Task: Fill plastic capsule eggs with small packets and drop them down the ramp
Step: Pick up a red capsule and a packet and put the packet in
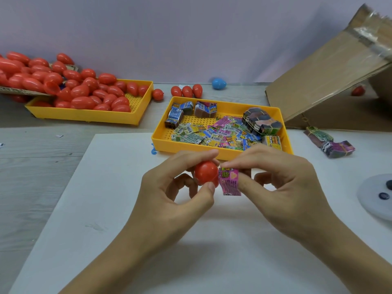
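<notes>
Hands met over the white sheet on the surface, close together and nearly touching at the fingertips. The left hand gripped a red egg between thumb and curled fingers, thumb under it and forefinger over the top. Just beside it, touching the egg's right side, a pink packet was pinched by the right hand, thumb in front and fingers behind. Whether the egg stood open toward the packet could not be told.

Just beyond the hands sat a yellow tray holding loose packets and banded bundles. Farther left, a second yellow tray was heaped with red eggs, with more spilling from behind it. Three red eggs and a blue egg lay near the back wall. The cardboard ramp leaned at the far right, with another bundle lying below it.
</notes>
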`<state>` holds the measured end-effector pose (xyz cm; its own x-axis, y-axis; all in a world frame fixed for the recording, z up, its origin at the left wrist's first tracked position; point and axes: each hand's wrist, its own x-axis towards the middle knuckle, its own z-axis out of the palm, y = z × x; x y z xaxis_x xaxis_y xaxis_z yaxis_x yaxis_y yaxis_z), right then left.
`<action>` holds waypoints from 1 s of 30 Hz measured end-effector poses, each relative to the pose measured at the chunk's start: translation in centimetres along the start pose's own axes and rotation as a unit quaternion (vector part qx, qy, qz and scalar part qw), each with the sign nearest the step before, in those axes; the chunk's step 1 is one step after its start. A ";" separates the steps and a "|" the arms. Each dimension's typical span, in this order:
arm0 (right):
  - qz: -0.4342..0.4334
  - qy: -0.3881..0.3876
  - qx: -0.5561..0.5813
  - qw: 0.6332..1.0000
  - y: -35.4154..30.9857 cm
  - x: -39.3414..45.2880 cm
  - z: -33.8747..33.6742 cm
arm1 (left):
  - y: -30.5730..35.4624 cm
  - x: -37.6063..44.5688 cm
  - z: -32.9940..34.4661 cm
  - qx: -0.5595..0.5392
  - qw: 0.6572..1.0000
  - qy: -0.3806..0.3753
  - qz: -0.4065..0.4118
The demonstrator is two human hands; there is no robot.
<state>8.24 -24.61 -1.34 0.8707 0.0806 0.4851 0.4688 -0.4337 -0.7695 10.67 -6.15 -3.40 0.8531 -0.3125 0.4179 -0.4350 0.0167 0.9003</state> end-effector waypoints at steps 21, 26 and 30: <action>-0.081 -0.032 -0.100 0.991 -0.1 -0.1 -0.3 | 0.2 -0.1 0.5 -0.036 0.998 0.027 -0.040; -0.072 -0.027 -0.100 0.992 -0.4 -0.2 -0.5 | 0.1 -0.3 0.4 -0.033 0.999 0.029 -0.030; 0.089 -0.031 -0.019 0.995 -0.2 -0.1 -0.4 | 0.3 -0.3 0.5 -0.031 0.997 0.064 -0.006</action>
<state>8.02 -24.85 -1.01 0.9473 0.0542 0.3158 0.3022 -0.4789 -0.8242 10.10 -6.56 -3.31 0.8898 -0.1887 0.4154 -0.4092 0.0729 0.9095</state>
